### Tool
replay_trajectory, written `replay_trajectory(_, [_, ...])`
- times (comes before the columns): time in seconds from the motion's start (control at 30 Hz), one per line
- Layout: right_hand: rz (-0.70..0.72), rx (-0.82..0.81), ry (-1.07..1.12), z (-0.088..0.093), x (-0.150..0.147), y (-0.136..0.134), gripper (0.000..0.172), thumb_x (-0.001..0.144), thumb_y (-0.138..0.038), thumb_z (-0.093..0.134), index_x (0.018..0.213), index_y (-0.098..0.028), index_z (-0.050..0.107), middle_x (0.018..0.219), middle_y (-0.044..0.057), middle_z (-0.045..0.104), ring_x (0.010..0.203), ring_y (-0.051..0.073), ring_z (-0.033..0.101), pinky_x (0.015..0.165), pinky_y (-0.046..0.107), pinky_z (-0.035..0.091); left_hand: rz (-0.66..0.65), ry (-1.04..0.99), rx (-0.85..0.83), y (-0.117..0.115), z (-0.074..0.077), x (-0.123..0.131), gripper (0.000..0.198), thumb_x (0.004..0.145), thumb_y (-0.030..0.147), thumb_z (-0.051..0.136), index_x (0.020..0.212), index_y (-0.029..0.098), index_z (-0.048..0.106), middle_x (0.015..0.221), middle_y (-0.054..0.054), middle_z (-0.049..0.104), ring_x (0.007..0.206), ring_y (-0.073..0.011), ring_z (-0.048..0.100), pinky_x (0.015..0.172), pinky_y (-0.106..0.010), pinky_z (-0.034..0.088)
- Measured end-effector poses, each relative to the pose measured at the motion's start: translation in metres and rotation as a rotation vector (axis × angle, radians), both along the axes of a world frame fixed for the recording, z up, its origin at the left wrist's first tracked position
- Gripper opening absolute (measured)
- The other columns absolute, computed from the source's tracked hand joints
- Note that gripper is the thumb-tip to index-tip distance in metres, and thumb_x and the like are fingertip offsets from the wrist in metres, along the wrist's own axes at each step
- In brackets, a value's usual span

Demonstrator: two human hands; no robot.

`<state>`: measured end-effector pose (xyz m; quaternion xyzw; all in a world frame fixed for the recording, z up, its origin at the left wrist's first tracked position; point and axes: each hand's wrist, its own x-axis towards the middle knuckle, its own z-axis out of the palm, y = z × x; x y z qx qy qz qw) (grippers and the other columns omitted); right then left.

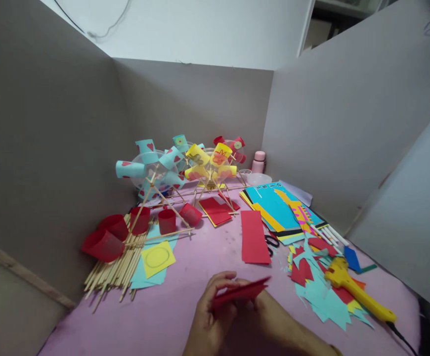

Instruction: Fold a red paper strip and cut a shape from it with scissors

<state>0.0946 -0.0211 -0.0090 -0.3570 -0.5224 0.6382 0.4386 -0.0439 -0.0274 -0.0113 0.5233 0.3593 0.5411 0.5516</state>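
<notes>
Between my two hands, low over the table's front, is a piece of red paper [239,293], seen nearly edge-on; whether it is folded or curled I cannot tell. My left hand [215,306] grips its left end, with the thumb below and the fingers curled over the top. At the right end my right hand [265,306] holds the same piece, its fingers partly hidden behind the paper. Just beyond my hands a flat red paper strip [254,237] lies on the table, partly covering black scissors [272,242].
Pinwheel-like stick models with blue cups [155,153] and yellow cups [220,154] stand behind. Red paper cups [106,244] rest by wooden sticks [107,277] at left. Paper scraps [319,291], a corded yellow glue gun [359,291] and stacked coloured sheets [274,202] lie at right. Partitions surround the table.
</notes>
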Motion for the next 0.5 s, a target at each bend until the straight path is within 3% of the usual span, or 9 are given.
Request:
replay_trajectory(0.1, [0.078,0.03,0.0,0.016,-0.002,-0.005,0.017,0.073,-0.017,0.061,0.088,-0.017,0.071,0.078,0.001,0.069,0.077,0.019,0.061,0.072,0.031,0.048,-0.029,0.031,-0.103,-0.002,0.001,0.0,0.028,0.072,0.041,0.069,0.094,0.023,0.069,0.091,-0.005,0.071,0.088,-0.0223,0.063,0.082,-0.032,0.048])
replay_trajectory(0.2, [0.163,0.067,0.002,0.023,-0.001,-0.005,0.022,0.076,-0.019,0.061,0.095,-0.015,0.071,0.083,0.002,0.07,0.084,0.02,0.062,0.074,0.029,0.046,-0.076,0.038,-0.159,-0.002,0.0,-0.001,0.03,0.069,0.04,0.072,0.092,0.02,0.07,0.087,-0.005,0.073,0.087,-0.0238,0.063,0.079,-0.032,0.049])
replay_trajectory(0.37, [0.149,0.087,-0.019,0.001,0.001,-0.001,0.029,0.076,-0.029,0.065,0.101,-0.015,0.068,0.088,0.003,0.07,0.085,0.022,0.061,0.075,0.031,0.048,-0.088,0.066,-0.199,0.002,-0.001,-0.003,0.034,0.065,0.043,0.074,0.086,0.017,0.071,0.088,-0.008,0.073,0.082,-0.0237,0.063,0.076,-0.033,0.049])
replay_trajectory(0.5, [0.091,0.093,-0.129,-0.014,0.0,0.002,0.024,0.074,-0.025,0.064,0.096,-0.017,0.069,0.086,0.002,0.07,0.087,0.024,0.061,0.077,0.034,0.049,-0.108,0.166,-0.143,-0.003,0.013,-0.002,0.03,0.069,0.046,0.07,0.083,0.019,0.071,0.082,-0.005,0.071,0.083,-0.0237,0.062,0.077,-0.032,0.048])
